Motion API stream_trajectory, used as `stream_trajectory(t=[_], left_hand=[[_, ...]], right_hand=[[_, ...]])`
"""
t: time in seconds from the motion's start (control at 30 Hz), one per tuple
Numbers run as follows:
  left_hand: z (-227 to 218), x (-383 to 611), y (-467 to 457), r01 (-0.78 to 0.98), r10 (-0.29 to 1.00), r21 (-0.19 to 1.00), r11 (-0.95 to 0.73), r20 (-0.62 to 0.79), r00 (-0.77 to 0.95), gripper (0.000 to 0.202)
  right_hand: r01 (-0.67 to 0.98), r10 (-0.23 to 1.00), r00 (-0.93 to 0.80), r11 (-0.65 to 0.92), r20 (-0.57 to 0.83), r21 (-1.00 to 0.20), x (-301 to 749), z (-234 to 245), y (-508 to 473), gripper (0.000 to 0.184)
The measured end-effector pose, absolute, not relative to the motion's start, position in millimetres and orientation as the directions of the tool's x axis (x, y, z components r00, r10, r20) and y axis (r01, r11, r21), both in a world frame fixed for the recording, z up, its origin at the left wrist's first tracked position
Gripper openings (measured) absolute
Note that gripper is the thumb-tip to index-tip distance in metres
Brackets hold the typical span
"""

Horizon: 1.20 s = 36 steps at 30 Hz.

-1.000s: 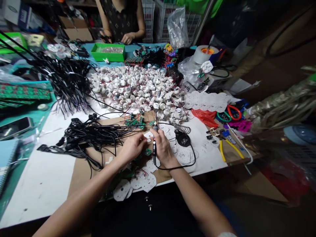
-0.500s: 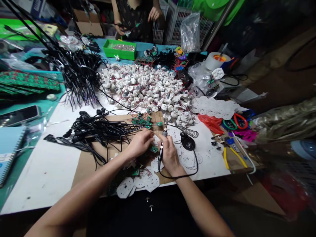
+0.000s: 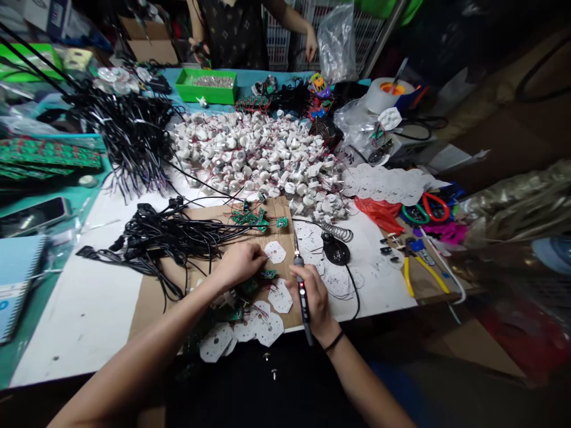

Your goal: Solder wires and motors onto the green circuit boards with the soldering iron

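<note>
My right hand (image 3: 312, 294) is wrapped round a soldering iron (image 3: 304, 302), its bare tip pointing up and away over the cardboard edge. The fingers of my left hand (image 3: 243, 261) are pinched at the left edge of a white octagonal plate (image 3: 275, 252). Just below those fingers is a small green circuit board (image 3: 268, 274) with red wires. Another white plate (image 3: 281, 296) lies nearer me, between the hands. Several small boards (image 3: 250, 219) rest beyond my left hand, with black power cords (image 3: 178, 235) to its left.
A large heap of white wired parts (image 3: 254, 154) spreads across the table's middle. At right are the iron's coil stand (image 3: 338, 249), red scissors (image 3: 436, 208) and yellow-handled pliers (image 3: 408, 276). A green box (image 3: 206, 86) of small metal pieces stands at the back, before a co-worker (image 3: 234, 32).
My right hand has drawn the soldering iron back towards me and right, away from my left hand. The octagonal plate now shows uncovered. The co-worker's hands have moved apart.
</note>
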State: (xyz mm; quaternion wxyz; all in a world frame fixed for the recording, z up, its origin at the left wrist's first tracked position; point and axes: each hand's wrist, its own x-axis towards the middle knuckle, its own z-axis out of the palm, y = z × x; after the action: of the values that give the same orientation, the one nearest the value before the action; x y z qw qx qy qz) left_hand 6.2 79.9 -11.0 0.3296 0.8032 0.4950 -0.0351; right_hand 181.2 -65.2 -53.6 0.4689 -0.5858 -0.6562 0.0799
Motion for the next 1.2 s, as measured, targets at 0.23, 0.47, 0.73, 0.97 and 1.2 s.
stream_trajectory(t=[0.23,0.47,0.73,0.97,1.2], left_hand=[[-13.0,17.7,81.4,0.815,0.818,0.474,-0.333,-0.284,0.5,0.024],[-16.0,20.1,92.5,0.77,0.813,0.604,-0.208,-0.33,0.479,0.025],[-21.0,13.3,102.9,0.781,0.77,0.624,-0.039,-0.479,0.421,0.031],[-12.6,24.3,114.8,0.833,0.779,0.521,-0.186,-0.438,0.448,0.021],[-2.8,28.9,117.1,0.863,0.753,0.462,-0.206,-0.488,0.441,0.022]], right_hand=[[0.652,0.845,0.136,0.316,0.517,-0.689,177.6,-58.7,-69.1,0.024],[0.615,0.838,0.138,0.345,0.528,-0.709,179.8,-52.5,-74.6,0.026],[0.428,0.88,0.378,0.109,0.287,-0.897,170.5,-58.9,-81.2,0.03],[0.276,0.901,0.409,0.028,0.144,-0.961,167.9,-51.3,-70.1,0.032],[0.261,0.907,0.406,0.0,0.11,-0.965,167.3,-56.0,-69.6,0.031]])
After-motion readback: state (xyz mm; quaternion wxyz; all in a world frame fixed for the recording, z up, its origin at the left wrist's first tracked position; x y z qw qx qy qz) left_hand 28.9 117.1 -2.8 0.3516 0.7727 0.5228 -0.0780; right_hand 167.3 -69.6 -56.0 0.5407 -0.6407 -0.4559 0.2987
